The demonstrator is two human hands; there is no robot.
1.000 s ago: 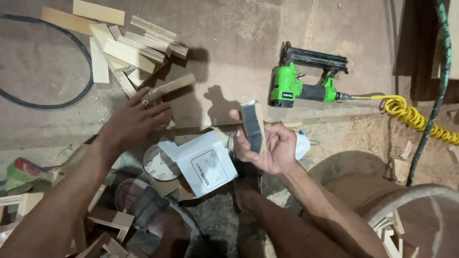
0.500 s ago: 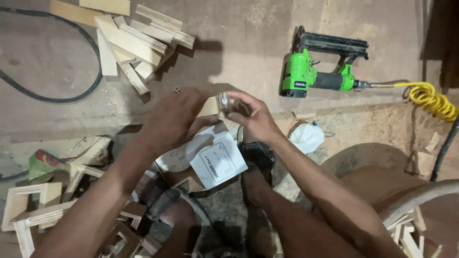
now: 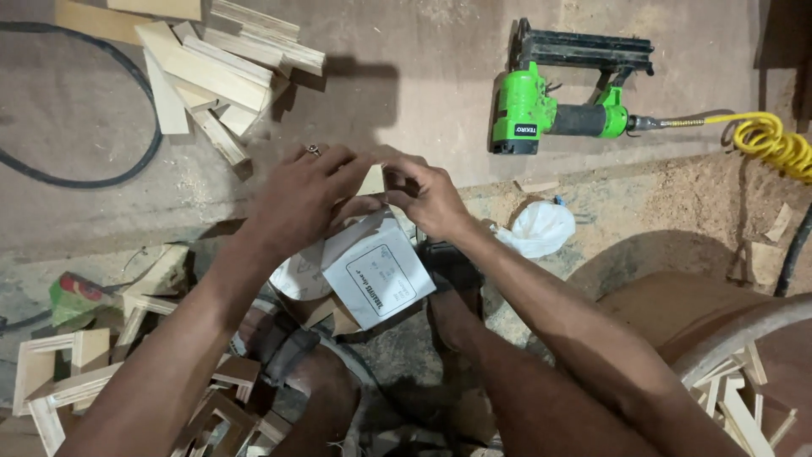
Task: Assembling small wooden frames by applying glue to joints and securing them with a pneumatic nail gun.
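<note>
My left hand [image 3: 298,196] and my right hand [image 3: 420,193] meet in the middle of the head view, fingers closed together around a small pale wooden piece [image 3: 372,180]. Only a sliver of the wood shows between the fingers. A ring sits on my left hand. Just below the hands lies a white box with a printed label [image 3: 372,272].
A green and black nail gun [image 3: 558,101] with a coiled yellow air hose [image 3: 770,140] lies at the upper right. Cut wooden strips [image 3: 216,63] are piled upper left by a black cable [image 3: 101,173]. Small wooden frames [image 3: 59,372] lie lower left. A white bag [image 3: 541,228] rests on sawdust.
A second ago my left hand reached toward the wood strips while my right held a grey piece up. Both hands have since come together on a small wooden piece.
</note>
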